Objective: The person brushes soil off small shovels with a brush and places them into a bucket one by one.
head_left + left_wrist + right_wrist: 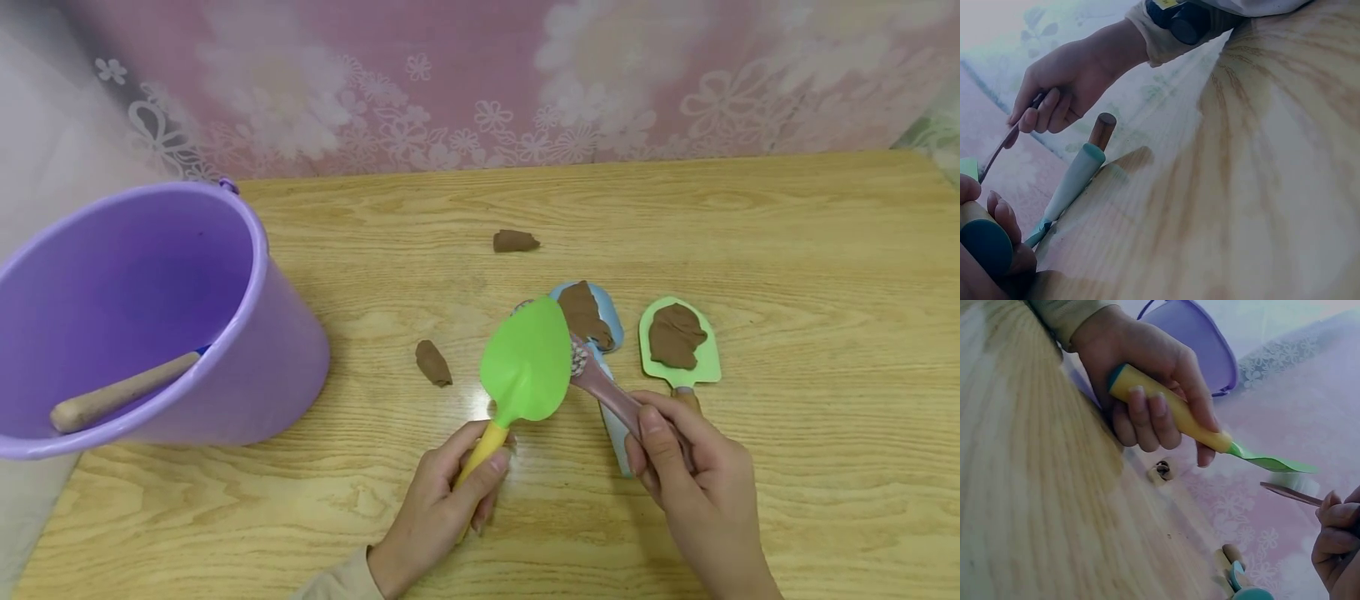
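Observation:
My left hand [442,496] grips the yellow handle of a small garden trowel [528,358], its bright green blade raised above the table. With my right hand [701,479] I hold a scrubbing brush [611,396] by its mauve handle. The brush head is behind the green blade, mostly hidden in the head view. In the right wrist view, pale bristles [1294,481] face the blade's underside; whether they touch, I cannot tell. Beyond my hands lie a blue shovel [617,437] and a pale green shovel [708,367], each bearing a brown clay-like lump [585,317].
At the left stands a purple bucket [292,367] with a wooden-handled tool [123,392] inside. Two loose brown pieces lie on the wooden table [360,517]: one piece [433,363] left of the trowel, another piece [515,241] farther back. A pink flowered cloth [450,75] hangs behind.

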Tool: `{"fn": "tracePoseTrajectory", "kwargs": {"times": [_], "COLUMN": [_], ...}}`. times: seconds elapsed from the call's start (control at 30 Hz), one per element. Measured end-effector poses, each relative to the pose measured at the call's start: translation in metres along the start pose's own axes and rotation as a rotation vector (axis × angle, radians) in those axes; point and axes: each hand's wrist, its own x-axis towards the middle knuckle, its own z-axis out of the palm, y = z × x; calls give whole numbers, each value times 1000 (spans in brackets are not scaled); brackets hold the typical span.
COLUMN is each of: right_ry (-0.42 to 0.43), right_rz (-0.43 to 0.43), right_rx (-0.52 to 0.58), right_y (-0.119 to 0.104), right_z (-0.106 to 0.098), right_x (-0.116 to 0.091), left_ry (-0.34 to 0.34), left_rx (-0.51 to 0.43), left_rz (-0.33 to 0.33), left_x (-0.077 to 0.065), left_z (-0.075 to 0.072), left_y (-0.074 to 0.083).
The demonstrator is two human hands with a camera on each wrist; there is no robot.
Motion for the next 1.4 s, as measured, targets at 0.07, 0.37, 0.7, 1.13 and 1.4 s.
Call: {"fn": "tracePoseTrajectory", "kwargs": {"times": [0.07, 0.37, 0.7, 1.13, 1.4], "right_ry": [15, -62, -55, -152, -187], "right_rz": [3, -25, -42, -78, -60], "right_rx": [76, -99, -53, -140, -135], "right_y": [0, 2, 3, 4, 4], "right_z": [-2, 3, 1, 11, 11], "right_x": [1, -1, -1, -4, -5], "left_ry": [0, 3, 11, 17, 16], "left_rx": [4, -2, 14, -13, -21], "left_rz": [-5, 8, -2, 7, 5], "left_x": [0, 0, 0, -1, -1], "left_z": [0, -1, 0, -1, -1], "left_y": [0, -1, 0, 0, 0]}}
